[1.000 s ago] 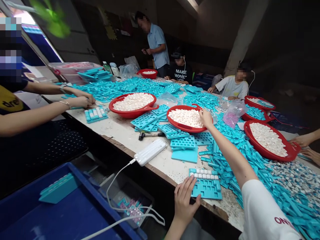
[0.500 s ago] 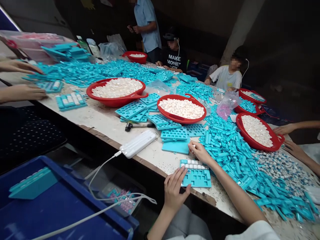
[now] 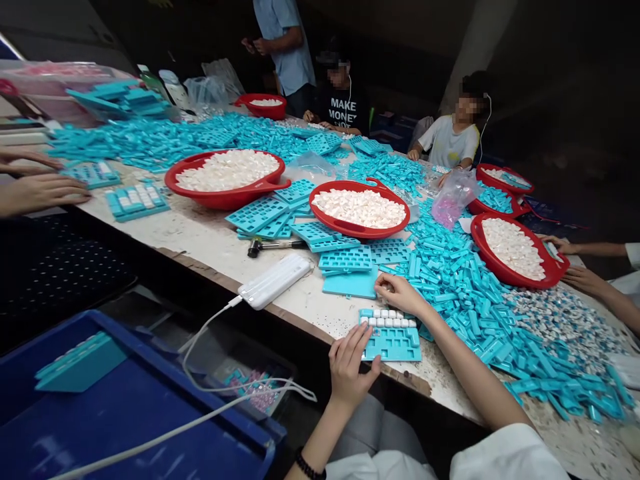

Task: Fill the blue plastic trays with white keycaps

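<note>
My left hand lies at the left edge of a blue keyboard-like tray, fingers stretched and spread, thumb at its near edge. White key-like caps fill much of the tray's far rows; its nearer part has bare square recesses. Just beyond the tray, my right hand is closed with thumb and fingertips pinched together. Whatever they hold is too small or hidden. Those fingertips are beside the right edge of a flat blue panel. Stacked recessed blue trays lie behind the panel.
Red bowls hold white pieces. Loose blue pieces heap along my right. A hammer and a white power bank lie leftward; its cable hangs over a blue crate. Co-workers' hands show at left and right.
The view has shifted slightly, moving most things a little up the picture. My left hand stays at the tray, and my right hand remains pinched near the panel.
</note>
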`<move>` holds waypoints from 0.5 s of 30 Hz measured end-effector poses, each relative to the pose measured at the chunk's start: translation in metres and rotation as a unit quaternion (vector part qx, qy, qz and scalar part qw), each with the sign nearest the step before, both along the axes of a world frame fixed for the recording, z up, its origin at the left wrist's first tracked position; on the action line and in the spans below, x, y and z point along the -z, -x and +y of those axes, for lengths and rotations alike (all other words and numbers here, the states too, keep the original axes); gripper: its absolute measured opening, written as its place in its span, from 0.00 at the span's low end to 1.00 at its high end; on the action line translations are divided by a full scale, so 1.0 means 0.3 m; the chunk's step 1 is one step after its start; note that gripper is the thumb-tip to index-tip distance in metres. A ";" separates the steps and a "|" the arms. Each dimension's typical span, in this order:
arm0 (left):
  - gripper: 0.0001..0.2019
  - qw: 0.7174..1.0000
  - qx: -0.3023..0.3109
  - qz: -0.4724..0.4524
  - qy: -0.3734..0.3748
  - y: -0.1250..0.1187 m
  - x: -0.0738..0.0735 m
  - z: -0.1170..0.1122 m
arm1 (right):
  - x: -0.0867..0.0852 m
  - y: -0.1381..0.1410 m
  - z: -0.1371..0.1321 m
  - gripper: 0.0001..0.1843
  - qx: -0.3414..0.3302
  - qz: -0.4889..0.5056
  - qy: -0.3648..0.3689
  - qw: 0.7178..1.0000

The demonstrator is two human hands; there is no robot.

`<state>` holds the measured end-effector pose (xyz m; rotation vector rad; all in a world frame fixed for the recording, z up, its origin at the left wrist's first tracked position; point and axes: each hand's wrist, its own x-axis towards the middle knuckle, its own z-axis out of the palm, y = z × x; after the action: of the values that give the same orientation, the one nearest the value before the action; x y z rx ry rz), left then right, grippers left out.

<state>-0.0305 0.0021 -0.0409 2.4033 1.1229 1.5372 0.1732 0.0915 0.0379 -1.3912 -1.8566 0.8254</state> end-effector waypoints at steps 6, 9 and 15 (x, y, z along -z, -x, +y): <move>0.20 1.000 -0.006 0.004 -0.001 -0.001 -0.005 -0.001 | -0.013 -0.042 0.009 0.09 -0.014 -0.013 0.001 1.000; 0.21 1.000 -0.006 0.008 0.001 -0.001 -0.009 -0.001 | -0.022 -0.056 0.002 0.10 -0.002 -0.016 -0.009 1.000; 0.22 1.000 0.004 0.009 0.009 0.006 -0.011 0.001 | -0.027 -0.068 -0.013 0.08 0.075 0.025 -0.073 0.994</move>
<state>-0.0324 0.0024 -0.0376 2.4113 1.1258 1.4986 0.1934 0.0876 0.0460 -1.3858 -1.7153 0.6293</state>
